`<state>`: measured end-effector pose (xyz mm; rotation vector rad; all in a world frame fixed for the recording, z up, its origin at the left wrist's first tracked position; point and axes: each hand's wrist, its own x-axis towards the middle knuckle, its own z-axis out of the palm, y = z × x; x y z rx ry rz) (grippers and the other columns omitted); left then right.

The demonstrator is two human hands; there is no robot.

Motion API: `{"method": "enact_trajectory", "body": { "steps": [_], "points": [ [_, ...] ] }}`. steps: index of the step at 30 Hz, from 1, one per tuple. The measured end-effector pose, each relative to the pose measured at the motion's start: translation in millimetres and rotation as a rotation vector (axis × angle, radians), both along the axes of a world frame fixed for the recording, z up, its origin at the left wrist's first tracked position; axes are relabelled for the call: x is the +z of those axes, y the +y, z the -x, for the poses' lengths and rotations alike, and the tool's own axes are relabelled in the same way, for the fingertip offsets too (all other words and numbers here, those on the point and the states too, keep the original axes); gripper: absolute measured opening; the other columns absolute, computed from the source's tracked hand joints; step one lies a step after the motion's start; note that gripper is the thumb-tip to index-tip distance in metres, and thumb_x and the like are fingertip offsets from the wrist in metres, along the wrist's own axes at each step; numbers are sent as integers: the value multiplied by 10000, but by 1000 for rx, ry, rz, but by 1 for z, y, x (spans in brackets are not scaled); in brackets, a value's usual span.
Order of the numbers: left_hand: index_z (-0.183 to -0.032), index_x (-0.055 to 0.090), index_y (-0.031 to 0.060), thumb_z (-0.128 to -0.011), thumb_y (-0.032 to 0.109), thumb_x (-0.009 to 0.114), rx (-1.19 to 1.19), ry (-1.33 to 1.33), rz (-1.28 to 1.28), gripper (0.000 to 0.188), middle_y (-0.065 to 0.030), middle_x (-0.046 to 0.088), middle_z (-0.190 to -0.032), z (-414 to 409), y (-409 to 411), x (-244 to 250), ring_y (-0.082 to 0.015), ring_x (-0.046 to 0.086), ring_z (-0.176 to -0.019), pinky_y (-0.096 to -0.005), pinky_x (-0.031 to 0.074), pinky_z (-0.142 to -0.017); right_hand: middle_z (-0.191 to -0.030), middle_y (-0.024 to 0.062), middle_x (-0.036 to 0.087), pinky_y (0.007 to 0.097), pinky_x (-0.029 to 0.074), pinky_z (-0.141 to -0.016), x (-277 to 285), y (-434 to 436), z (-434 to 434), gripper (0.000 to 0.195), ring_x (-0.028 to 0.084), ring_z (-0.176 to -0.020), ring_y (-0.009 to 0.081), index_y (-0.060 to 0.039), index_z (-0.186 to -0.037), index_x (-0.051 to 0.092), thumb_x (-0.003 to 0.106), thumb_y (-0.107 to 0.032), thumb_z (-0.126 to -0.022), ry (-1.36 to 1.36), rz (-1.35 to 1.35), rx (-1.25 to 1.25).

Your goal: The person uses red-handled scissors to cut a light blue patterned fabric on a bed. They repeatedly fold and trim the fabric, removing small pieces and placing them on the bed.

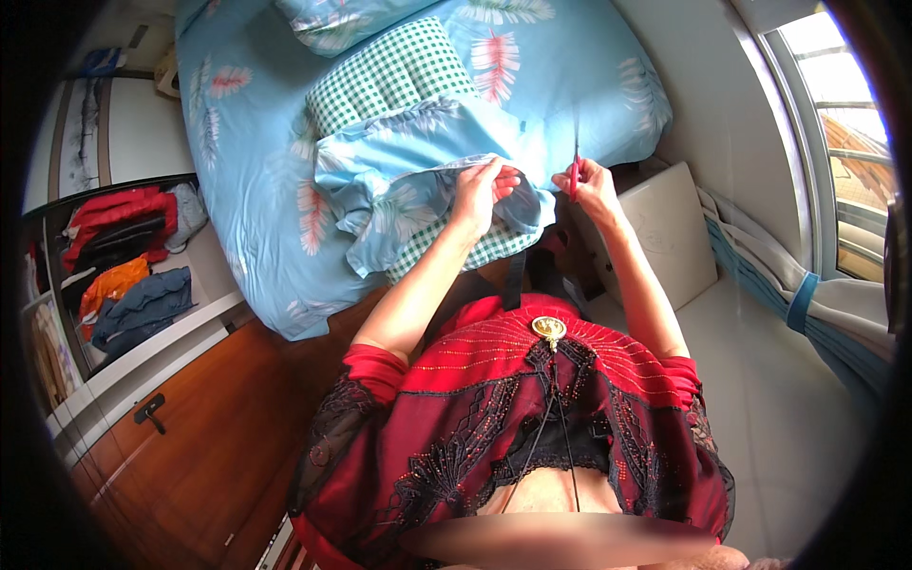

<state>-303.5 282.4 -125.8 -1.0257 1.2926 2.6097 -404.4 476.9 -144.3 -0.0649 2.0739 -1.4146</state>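
My right hand (597,192) grips a pair of scissors by their pinkish-red handles (574,178). Their thin blades point away from me over the bed. My left hand (479,191) is at the folded edge of a blue leaf-print cloth (399,206), its fingers bent; whether they pinch the cloth I cannot tell. The cloth lies crumpled, with a loop of its edge hanging open between my two hands. Beneath it, a green-and-white checked cushion (467,253) shows at the near side. Another checked section (392,75) shows beyond the cloth.
The bed (249,164) has a blue feather-print sheet, with a matching pillow (342,25) at the far side. An open wardrobe shelf (214,267) at left holds clothes (125,228). A pale board (662,228) leans at right, near a tied curtain (801,299) and a window (841,142).
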Motion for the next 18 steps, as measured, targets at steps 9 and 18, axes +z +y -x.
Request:
{"method": "enact_trajectory", "body": {
  "steps": [9, 18],
  "points": [
    [-930, 632, 42, -916, 280, 587, -35, -37, -179, 243, -60, 664, -829, -22, 6, 13, -157, 633, -711, -253, 473, -618, -760, -22, 561, 229, 433, -634, 31, -43, -59, 189, 502, -708, 64, -46, -826, 567, 712, -26, -706, 15, 316, -90],
    [-913, 677, 36, -711, 169, 785, -223, 406, 1305, 265, -33, 594, -796, -35, -19, 81, -145, 562, -672, -271, 457, -589, -752, -40, 558, 191, 414, -609, 30, -34, -74, 205, 493, -666, 29, -47, -840, 571, 740, -26, -725, 34, 381, -106]
  ]
}}
